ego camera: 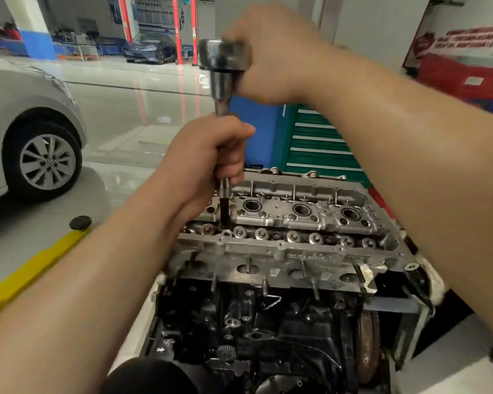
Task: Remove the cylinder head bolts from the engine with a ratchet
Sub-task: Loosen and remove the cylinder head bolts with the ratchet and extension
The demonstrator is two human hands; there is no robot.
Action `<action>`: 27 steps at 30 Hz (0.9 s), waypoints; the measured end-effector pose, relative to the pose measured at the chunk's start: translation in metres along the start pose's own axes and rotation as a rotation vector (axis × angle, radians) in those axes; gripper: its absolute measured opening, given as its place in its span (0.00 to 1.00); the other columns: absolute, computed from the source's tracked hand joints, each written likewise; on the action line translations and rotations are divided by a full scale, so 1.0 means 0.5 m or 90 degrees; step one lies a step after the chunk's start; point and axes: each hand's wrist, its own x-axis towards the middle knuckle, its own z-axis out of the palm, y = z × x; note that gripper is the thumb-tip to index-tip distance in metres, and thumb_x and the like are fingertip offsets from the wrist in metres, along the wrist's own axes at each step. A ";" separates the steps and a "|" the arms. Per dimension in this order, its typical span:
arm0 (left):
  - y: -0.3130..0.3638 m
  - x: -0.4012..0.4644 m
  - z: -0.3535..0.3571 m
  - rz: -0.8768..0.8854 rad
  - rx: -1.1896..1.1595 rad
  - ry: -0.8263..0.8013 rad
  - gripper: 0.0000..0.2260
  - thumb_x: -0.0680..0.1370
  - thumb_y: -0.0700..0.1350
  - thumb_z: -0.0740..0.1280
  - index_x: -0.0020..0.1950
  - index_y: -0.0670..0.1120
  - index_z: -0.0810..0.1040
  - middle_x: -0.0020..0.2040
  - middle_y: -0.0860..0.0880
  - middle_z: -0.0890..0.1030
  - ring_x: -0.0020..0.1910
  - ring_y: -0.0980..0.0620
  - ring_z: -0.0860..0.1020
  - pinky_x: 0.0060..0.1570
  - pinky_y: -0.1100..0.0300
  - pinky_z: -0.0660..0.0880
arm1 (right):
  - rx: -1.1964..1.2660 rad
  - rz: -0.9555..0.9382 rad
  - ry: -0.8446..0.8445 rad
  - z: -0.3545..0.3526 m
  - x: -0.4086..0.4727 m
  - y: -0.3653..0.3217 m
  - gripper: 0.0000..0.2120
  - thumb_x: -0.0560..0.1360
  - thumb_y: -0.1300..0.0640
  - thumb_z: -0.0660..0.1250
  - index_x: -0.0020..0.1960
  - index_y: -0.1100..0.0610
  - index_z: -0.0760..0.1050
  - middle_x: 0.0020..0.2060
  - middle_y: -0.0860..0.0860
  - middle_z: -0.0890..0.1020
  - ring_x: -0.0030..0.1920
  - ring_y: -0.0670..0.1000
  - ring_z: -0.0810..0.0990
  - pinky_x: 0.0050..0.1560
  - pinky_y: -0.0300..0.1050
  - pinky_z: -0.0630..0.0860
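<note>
Two hands clench one ratchet: right hand atop, left hand on its extension.

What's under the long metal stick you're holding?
The extension bar, gripped by the left hand, goes down into a hole in the cylinder head. The bolt itself is hidden inside. The right hand holds the ratchet on top.

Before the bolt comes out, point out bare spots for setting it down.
Bare floor lies between the silver car and the green tool cabinet. More lies between the yellow lift arm and the engine. The cylinder head top is crowded with springs and studs.
</note>
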 end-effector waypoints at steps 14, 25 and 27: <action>0.016 0.011 0.011 0.013 0.006 -0.035 0.15 0.72 0.41 0.65 0.31 0.53 0.63 0.24 0.54 0.59 0.23 0.54 0.54 0.27 0.63 0.55 | 0.040 -0.023 0.053 0.003 -0.023 0.000 0.09 0.67 0.50 0.60 0.39 0.56 0.71 0.29 0.50 0.67 0.39 0.59 0.70 0.37 0.49 0.65; 0.005 0.023 0.012 0.077 -0.009 0.113 0.14 0.71 0.40 0.64 0.29 0.52 0.64 0.25 0.53 0.59 0.25 0.52 0.55 0.28 0.61 0.54 | -0.133 0.018 0.015 0.001 -0.020 -0.018 0.13 0.74 0.60 0.61 0.32 0.54 0.64 0.28 0.52 0.65 0.29 0.54 0.64 0.35 0.49 0.67; 0.028 0.030 -0.015 -0.039 -0.056 -0.136 0.15 0.72 0.42 0.60 0.29 0.53 0.60 0.25 0.52 0.54 0.24 0.52 0.50 0.26 0.60 0.51 | 0.003 0.006 -0.010 -0.002 -0.017 -0.002 0.09 0.71 0.54 0.62 0.34 0.55 0.65 0.28 0.50 0.66 0.29 0.53 0.64 0.32 0.46 0.63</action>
